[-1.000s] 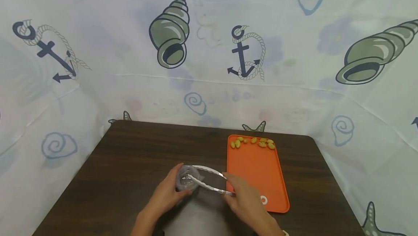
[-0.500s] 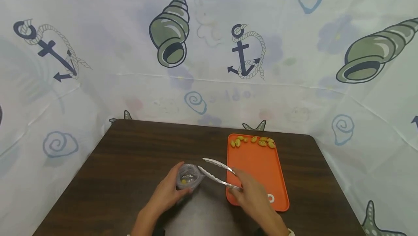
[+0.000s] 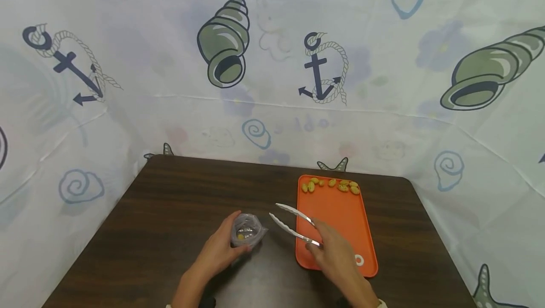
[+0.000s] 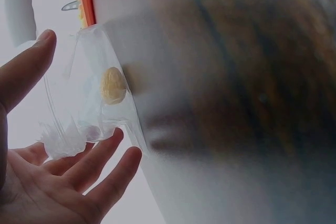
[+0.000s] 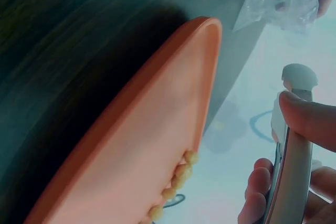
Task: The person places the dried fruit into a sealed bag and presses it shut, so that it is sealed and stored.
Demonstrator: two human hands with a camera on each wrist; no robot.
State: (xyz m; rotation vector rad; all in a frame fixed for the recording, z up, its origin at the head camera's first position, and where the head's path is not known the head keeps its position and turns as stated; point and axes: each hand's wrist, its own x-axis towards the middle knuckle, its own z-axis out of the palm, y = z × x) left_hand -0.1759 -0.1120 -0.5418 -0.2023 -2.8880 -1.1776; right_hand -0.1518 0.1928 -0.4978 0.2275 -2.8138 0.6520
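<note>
My left hand (image 3: 217,249) holds a small clear plastic bag (image 3: 247,230) upright near the table's front, thumb on one side and fingers on the other. A tan, oval, nut-like piece (image 4: 113,85) lies low inside it, seen through the plastic in the left wrist view. In my right hand (image 3: 338,258) I grip metal tongs (image 3: 298,235) with pale scalloped tips. The tips stand apart with nothing between them, pointing left towards the bag over the tray's left edge. A white ring (image 3: 359,260) at the tongs' back end shows beside my hand.
On the right of the dark wooden table (image 3: 183,194) lies an orange tray (image 3: 332,211). Several yellowish nut-like pieces (image 3: 343,188) line its far end. Behind the table hangs a pale cloth (image 3: 272,62) printed with shells and anchors.
The right hand has drawn the tongs out of the bag and back to the right, and a yellow piece now shows inside the bag. The left hand has stayed in place.
</note>
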